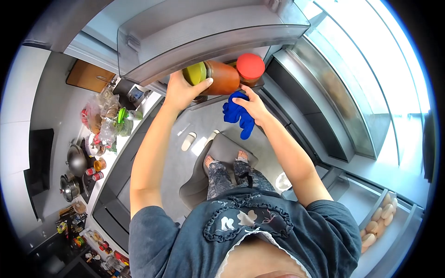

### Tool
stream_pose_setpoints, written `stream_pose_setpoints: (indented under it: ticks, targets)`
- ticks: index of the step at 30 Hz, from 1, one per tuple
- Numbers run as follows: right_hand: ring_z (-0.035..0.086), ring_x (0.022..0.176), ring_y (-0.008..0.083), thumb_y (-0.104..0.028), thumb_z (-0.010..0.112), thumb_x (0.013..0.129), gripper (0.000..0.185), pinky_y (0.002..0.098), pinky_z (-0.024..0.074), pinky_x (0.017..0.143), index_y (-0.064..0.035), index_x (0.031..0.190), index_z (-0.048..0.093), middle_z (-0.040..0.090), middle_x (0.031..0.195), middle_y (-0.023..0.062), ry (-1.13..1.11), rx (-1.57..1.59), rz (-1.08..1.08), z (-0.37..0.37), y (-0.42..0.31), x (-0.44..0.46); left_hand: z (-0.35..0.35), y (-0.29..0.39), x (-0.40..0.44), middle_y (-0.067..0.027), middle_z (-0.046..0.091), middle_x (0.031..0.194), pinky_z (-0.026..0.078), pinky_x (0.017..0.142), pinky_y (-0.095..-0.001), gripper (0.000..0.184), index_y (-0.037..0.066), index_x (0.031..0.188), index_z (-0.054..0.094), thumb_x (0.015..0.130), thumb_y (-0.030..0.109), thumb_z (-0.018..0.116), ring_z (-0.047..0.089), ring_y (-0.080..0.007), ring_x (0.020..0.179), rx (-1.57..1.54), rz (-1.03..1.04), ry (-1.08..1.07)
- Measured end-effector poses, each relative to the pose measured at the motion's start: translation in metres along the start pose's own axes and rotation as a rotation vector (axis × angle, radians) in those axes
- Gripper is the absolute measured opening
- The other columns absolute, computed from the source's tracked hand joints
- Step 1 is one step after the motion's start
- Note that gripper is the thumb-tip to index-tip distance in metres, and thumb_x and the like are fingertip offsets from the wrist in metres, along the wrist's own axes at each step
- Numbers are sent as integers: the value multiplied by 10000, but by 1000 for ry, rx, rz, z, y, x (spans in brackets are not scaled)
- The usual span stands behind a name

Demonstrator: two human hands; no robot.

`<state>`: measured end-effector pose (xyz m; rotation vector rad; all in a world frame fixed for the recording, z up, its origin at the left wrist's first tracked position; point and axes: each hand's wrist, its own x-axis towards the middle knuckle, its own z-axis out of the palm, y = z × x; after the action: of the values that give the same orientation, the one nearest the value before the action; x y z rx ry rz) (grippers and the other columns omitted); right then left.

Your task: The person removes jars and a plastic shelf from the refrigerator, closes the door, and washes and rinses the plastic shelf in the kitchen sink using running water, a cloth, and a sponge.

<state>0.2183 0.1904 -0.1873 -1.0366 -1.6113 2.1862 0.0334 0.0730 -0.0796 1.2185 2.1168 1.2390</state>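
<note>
A large jar (pixel 224 78) with orange-brown contents and a yellow-green lid (pixel 195 74) lies tilted on its side at the fridge door. My left hand (pixel 181 91) grips it at the lid end, thumb across the near side. A crumpled blue cloth (pixel 239 114) hangs from my right hand (pixel 254 105), which is closed on it. The right fingertips reach up to the base of the jar; whether they press on it I cannot tell. Just behind stands another jar with a red lid (pixel 251 66) in the lower door shelf.
Above the jars juts a clear door bin (pixel 213 44). An open drawer with several eggs (pixel 379 221) is at lower right. On the left, a counter holds bagged food (pixel 107 116), a wok (pixel 76 160) and a pot (pixel 69 187). A grey stool (pixel 197 187) and slippers (pixel 188 141) are below.
</note>
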Motion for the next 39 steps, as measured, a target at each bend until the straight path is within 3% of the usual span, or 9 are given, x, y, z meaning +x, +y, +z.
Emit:
stream_pose_setpoints:
  ticks: [4,10,14,20,25,28,32,36,39]
  targets:
    - [562,885,147,-113,636,760,578,278,457,771,-40,1276,388,569,999,90,-101,-25,-108,6,-8,-15,-5,-11,-28,-196,433,1195,359,935,-369,788,-2,1239,335,621,256,751,446,-300,1114,-122,71,105]
    - [551,891,118,-76,607,765,535,266,444,793,-38,1262,411,579,1018,77,-151,-271,-287,28,-7,-60,-33,-6,-95,-127,455,1124,357,911,-315,832,22,1297,249,651,228,731,460,-208,1054,-281,-88,102]
    - [543,926,133,-86,614,761,531,276,429,821,-39,1255,422,577,1032,88,-328,-275,-194,66,-19,-83,-62,-22,-142,-136,456,1140,361,913,-312,842,18,1298,226,651,201,732,460,-208,1062,-369,-172,171]
    - [544,959,147,-91,618,760,521,282,425,835,-10,1239,431,567,1074,88,-533,-284,-116,137,34,-64,-114,-63,-203,-133,451,1143,366,909,-311,814,-5,1282,245,661,222,720,457,-205,1063,-375,-383,293]
    - [582,869,162,-80,614,765,518,267,472,738,17,1233,416,572,1013,131,-590,-217,103,211,67,-26,-152,-145,-218,-147,459,1150,388,895,-303,809,-37,1253,296,660,317,717,471,-212,1058,-487,-588,386]
    - [604,810,175,-62,589,776,481,285,498,687,12,1220,421,578,985,128,-590,-86,253,259,86,-1,-177,-186,-212,-167,462,1149,397,890,-309,843,-46,1252,292,641,342,725,475,-227,1059,-270,-592,384]
    - [615,779,193,-50,558,785,494,306,513,663,-40,1251,393,581,964,122,-546,40,418,286,143,75,-178,-237,-168,-222,445,1139,404,902,-369,930,16,1280,280,569,408,735,483,-319,1063,208,-535,345]
    - [597,825,186,-53,567,778,545,305,503,689,-53,1280,356,568,1002,128,-450,35,449,316,174,135,-179,-281,-124,-240,416,1154,406,897,-391,957,42,1287,270,550,459,716,463,-368,1073,299,-591,303]
    - [568,888,185,-53,581,753,593,289,482,727,-39,1294,338,538,1073,135,-346,-192,357,319,188,152,-174,-332,-92,-239,415,1148,410,893,-393,963,54,1288,275,537,463,719,462,-374,1062,343,-600,348]
